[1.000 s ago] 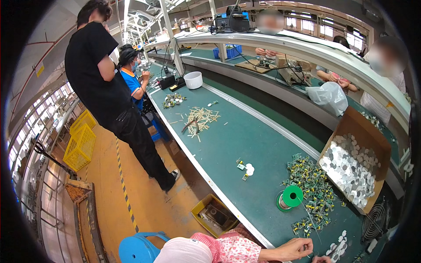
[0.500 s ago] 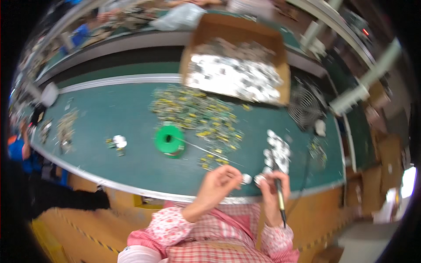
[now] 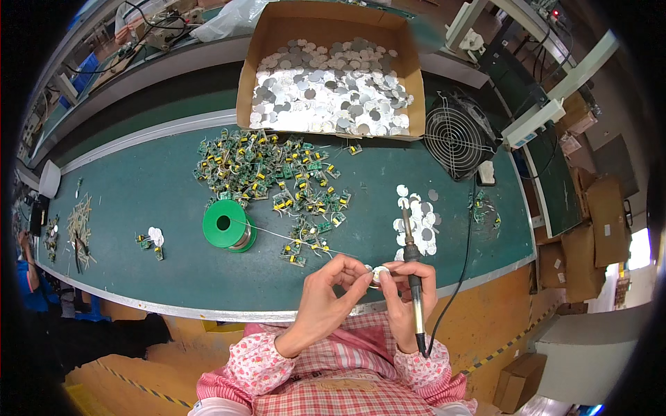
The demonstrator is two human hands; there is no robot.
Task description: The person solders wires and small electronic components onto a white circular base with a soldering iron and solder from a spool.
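In front of my body, the fingertips of both hands meet at a small white round disc point(image 3: 380, 273). My left hand point(image 3: 327, 292) is closed in a pinch at the disc's left edge. A thin solder wire point(image 3: 295, 240) runs from a green spool point(image 3: 224, 225) toward its fingers. My right hand point(image 3: 408, 297) grips a soldering iron point(image 3: 417, 305), tip pointing away from me, while its thumb and finger pinch the disc's right side. More white discs point(image 3: 421, 232) lie just beyond the iron. Whatever else sits between my fingers is hidden.
A cardboard box point(image 3: 333, 26) of discs stands at the back. Small circuit boards with yellow parts point(image 3: 243, 163) are heaped before it. A black fan point(image 3: 454, 132) stands at the right. The iron's cord point(image 3: 463, 267) crosses the table's right side. Boards and discs point(image 3: 155, 237) lie at left.
My hands have come together at the disc; before, a gap lay between them. The whole view has shifted, so table items sit farther left and higher. The iron stays in my right hand.
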